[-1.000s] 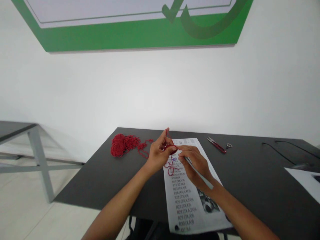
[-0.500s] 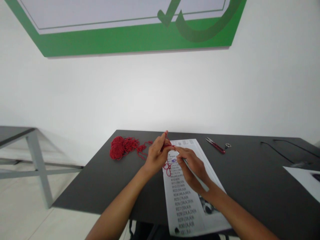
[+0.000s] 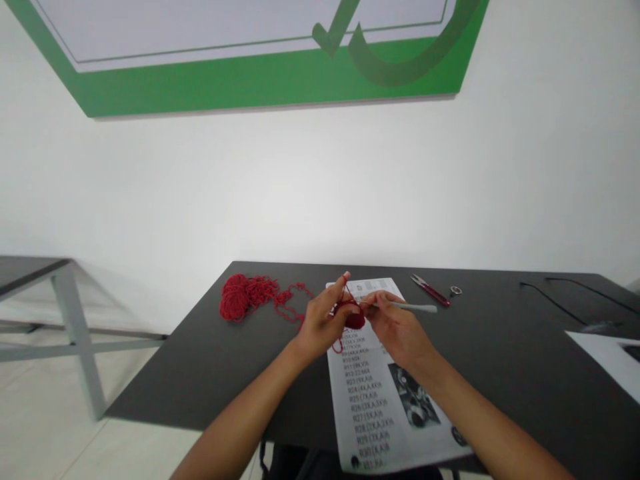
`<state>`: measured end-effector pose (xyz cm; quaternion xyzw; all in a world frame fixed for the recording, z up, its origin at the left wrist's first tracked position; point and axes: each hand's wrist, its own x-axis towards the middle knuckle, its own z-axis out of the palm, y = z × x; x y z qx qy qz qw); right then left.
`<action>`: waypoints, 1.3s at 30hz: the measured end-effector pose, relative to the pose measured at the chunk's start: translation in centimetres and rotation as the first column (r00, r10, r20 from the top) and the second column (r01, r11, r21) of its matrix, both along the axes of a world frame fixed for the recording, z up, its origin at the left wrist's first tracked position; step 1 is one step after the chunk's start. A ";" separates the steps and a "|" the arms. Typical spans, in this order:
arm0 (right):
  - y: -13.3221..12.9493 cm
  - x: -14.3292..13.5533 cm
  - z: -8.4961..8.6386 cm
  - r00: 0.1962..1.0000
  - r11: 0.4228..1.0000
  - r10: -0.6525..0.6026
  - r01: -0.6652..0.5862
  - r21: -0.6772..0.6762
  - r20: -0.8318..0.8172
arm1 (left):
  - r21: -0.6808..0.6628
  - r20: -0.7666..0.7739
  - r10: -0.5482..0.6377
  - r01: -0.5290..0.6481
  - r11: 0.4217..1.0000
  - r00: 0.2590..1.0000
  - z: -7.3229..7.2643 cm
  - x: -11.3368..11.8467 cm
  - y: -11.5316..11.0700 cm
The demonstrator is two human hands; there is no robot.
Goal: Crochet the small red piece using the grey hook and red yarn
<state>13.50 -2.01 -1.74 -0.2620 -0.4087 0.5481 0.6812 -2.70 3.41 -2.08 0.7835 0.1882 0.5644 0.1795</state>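
My left hand (image 3: 323, 320) pinches a small dark red crocheted piece (image 3: 355, 320), and a strand of red yarn runs up over its raised forefinger. In my right hand (image 3: 395, 327) is a crochet hook (image 3: 417, 307) with a pale grey handle that points to the right; its tip is at the red piece. Loose yarn trails from my left hand to a red yarn ball (image 3: 235, 297) at the table's back left. Under both hands lies a printed sheet (image 3: 365, 413) with rows of text and a picture.
Red-handled snips (image 3: 433, 292) and a small ring (image 3: 455, 291) lie right of the sheet. Farther right are eyeglasses (image 3: 555, 303) and a white paper (image 3: 607, 367) on the dark table (image 3: 200, 373). Another table (image 3: 30, 272) stands at the left.
The hook has swung from pointing down toward me to lying nearly level. My right hand has turned and shifted slightly right, and more of the red piece shows in my left hand.
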 end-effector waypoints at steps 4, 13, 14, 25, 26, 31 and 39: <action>-0.3 0.0 -0.2 0.983 0.997 -0.073 0.066 0.044 0.169 | 0.034 0.000 0.043 -0.043 0.998 0.999 0.0 0.5 -0.8; -1.5 0.1 0.8 0.606 0.833 -0.527 0.229 0.503 0.597 | -0.301 0.135 0.025 0.017 0.953 0.991 0.8 1.3 -2.3; -1.5 0.0 0.5 0.545 0.803 -0.580 0.259 0.536 0.606 | -0.374 0.173 -0.009 0.075 0.924 0.985 0.8 1.5 -2.5; -1.7 0.5 0.7 0.635 0.799 -0.538 0.174 0.576 0.554 | -0.648 0.542 -0.186 0.549 0.528 0.819 1.2 1.4 -2.2; -1.7 0.6 0.9 0.687 0.822 -0.488 0.152 0.549 0.539 | -0.647 0.488 -0.219 0.518 0.559 0.845 1.4 1.1 -2.0; -1.3 1.2 1.3 0.759 0.849 -0.372 0.044 0.527 0.535 | -0.640 0.373 -0.350 0.512 0.573 0.859 2.7 -0.1 -1.5; -1.5 1.9 1.9 0.691 0.818 -0.413 -0.005 0.575 0.593 | -0.673 0.399 -0.415 0.568 0.473 0.818 3.3 -0.5 -1.3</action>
